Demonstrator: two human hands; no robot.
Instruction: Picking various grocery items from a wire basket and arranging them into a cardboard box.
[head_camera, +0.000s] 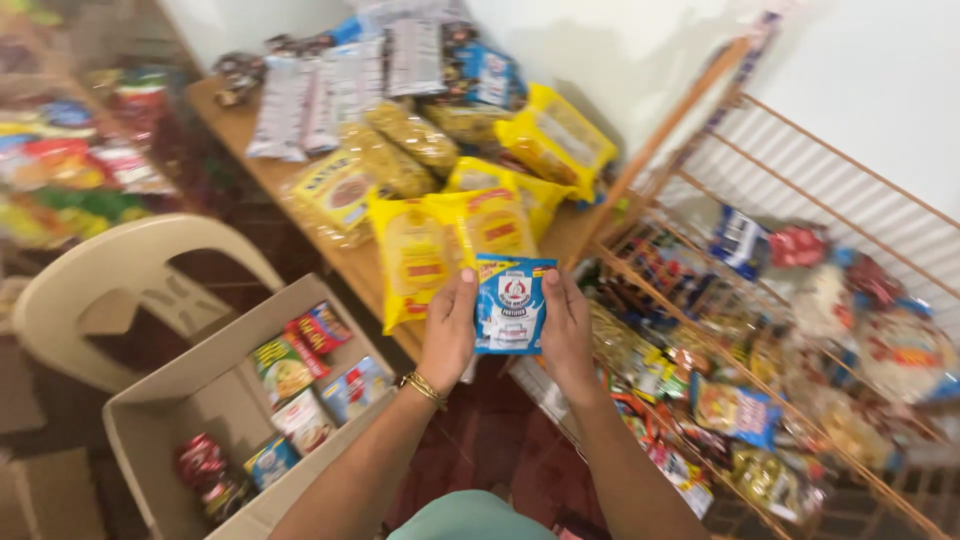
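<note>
Wooden desk (250, 135) by the wall is heaped with yellow snack bags (415, 250); left hand (448, 335) and right hand (568, 340) pinch a small blue-and-white foil sachet (512, 303) between them above the desk's edge. Gripped only by its sides, it could slip floorward, missing the open cardboard box (205, 395)

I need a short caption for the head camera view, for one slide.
Both hands, left hand and right hand, hold a small blue packet above a snack-covered wooden table.

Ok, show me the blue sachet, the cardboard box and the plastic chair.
blue sachet (511, 303), head view, middle of its front.
cardboard box (150, 440), head view, bare inner wall.
plastic chair (120, 262), head view, curved backrest.
</note>
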